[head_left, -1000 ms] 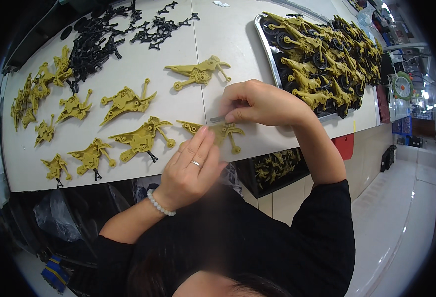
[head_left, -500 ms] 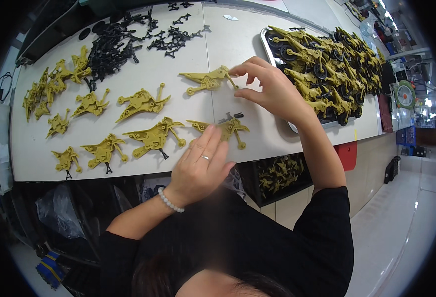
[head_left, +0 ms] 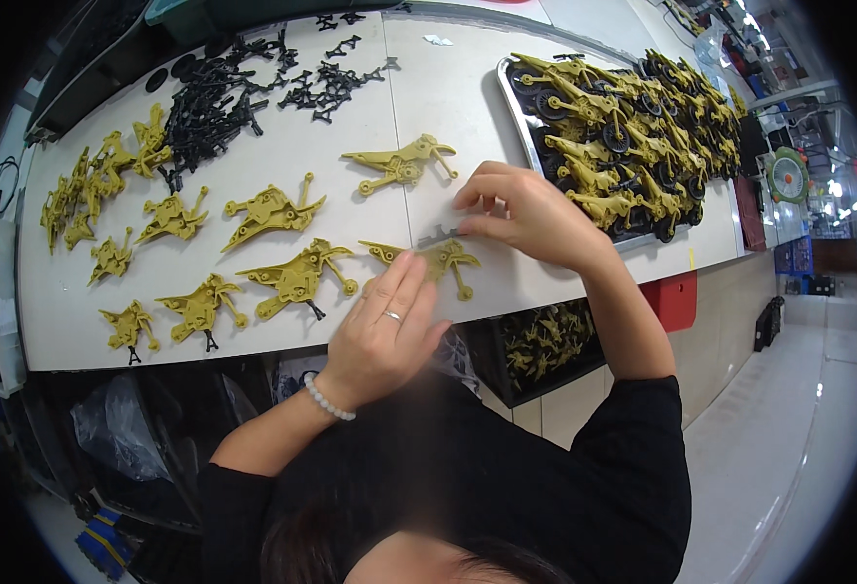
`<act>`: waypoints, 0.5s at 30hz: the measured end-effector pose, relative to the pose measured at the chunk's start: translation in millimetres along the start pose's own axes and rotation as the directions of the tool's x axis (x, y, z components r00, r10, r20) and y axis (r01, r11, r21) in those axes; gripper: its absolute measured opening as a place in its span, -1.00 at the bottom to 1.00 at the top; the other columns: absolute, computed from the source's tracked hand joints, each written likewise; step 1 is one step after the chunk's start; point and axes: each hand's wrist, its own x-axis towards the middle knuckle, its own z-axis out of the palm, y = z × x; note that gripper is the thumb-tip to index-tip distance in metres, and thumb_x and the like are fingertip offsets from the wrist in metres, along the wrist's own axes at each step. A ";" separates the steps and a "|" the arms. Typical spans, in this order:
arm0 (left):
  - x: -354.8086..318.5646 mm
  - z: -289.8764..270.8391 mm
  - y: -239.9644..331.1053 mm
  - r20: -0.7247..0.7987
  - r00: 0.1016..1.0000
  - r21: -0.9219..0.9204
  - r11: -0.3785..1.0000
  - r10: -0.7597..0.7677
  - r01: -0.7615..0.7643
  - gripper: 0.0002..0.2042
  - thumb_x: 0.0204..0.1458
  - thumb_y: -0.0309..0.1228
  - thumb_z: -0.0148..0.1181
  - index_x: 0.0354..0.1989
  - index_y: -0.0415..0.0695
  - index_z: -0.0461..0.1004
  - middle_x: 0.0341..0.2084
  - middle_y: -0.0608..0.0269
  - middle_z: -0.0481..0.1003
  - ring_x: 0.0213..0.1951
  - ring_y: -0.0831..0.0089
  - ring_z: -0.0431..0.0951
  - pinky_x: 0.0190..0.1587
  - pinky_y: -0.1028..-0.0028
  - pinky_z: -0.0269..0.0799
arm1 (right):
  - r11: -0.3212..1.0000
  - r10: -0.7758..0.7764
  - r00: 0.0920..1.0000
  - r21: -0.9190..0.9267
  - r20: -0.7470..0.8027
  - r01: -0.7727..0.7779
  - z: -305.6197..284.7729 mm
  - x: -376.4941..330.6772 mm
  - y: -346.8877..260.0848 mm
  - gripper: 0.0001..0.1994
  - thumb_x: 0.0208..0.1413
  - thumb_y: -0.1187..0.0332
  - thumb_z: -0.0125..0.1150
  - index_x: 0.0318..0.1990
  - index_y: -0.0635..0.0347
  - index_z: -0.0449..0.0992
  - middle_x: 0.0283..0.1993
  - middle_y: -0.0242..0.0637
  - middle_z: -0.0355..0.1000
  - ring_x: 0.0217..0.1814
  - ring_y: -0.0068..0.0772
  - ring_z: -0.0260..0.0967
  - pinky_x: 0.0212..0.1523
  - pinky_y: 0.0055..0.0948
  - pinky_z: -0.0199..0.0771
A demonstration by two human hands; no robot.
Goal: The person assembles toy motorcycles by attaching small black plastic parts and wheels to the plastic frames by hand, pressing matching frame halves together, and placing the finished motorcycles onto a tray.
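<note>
I see the left hand [head_left: 382,326] lying flat, fingers straight, pressing an olive toy motorcycle frame [head_left: 438,261] onto the white table [head_left: 351,204] near its front edge. The right hand [head_left: 526,214] pinches a small black part [head_left: 438,237] just above that frame — beside a tray [head_left: 516,97] of finished bikes.

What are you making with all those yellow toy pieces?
A person is working on a yellow plastic toy motorbike body on a white table. The left hand presses it flat, while the right hand pinches a small dark part just above it. More yellow bodies lie spread to the left, a heap of black parts sits at the far side, and a tray on the right is piled with bikes that have wheels on.
</note>
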 end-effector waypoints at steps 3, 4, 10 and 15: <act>-0.1 0.2 -0.6 -0.002 1.000 0.001 1.000 0.018 -0.018 -0.60 -0.13 -0.43 0.34 -0.14 -0.42 0.43 -0.04 -0.22 0.44 0.08 -0.07 0.42 0.07 0.21 0.40 | 0.999 0.001 0.999 0.042 -0.041 0.000 12.4 -0.1 1.5 -0.83 -0.05 0.43 0.30 -0.32 0.32 0.53 -0.31 -0.23 0.40 -0.32 -0.32 0.38 -0.26 -0.41 0.39; 0.2 0.5 -0.7 -0.009 1.000 -0.003 1.000 0.024 -0.024 -0.60 -0.12 -0.44 0.33 -0.14 -0.43 0.43 -0.05 -0.21 0.45 0.07 -0.07 0.43 0.06 0.21 0.41 | 0.999 -0.019 0.999 0.044 -0.041 0.021 13.0 -0.1 1.2 -0.86 -0.05 0.46 0.29 -0.35 0.33 0.51 -0.32 -0.23 0.38 -0.33 -0.32 0.37 -0.28 -0.41 0.38; -1.4 1.4 -0.9 -0.029 0.999 0.000 1.000 0.015 -0.015 -0.63 -0.12 -0.46 0.32 -0.16 -0.43 0.44 -0.08 -0.20 0.46 0.06 -0.07 0.45 0.03 0.22 0.43 | 0.990 -0.116 0.993 -0.076 0.009 0.116 16.2 1.6 -1.1 -0.88 -0.05 0.49 0.27 -0.39 0.32 0.46 -0.33 -0.26 0.38 -0.30 -0.22 0.37 -0.28 -0.40 0.39; -1.2 2.3 -0.9 -0.035 0.999 0.006 1.000 0.017 -0.017 -0.65 -0.13 -0.48 0.32 -0.18 -0.43 0.45 -0.09 -0.20 0.47 0.05 -0.06 0.45 0.01 0.22 0.44 | 0.864 -0.388 0.911 -0.400 -0.139 0.306 21.8 -2.6 14.2 -0.88 -0.13 0.52 0.27 -0.41 0.24 0.46 -0.33 -0.29 0.39 -0.32 -0.24 0.36 -0.29 -0.37 0.39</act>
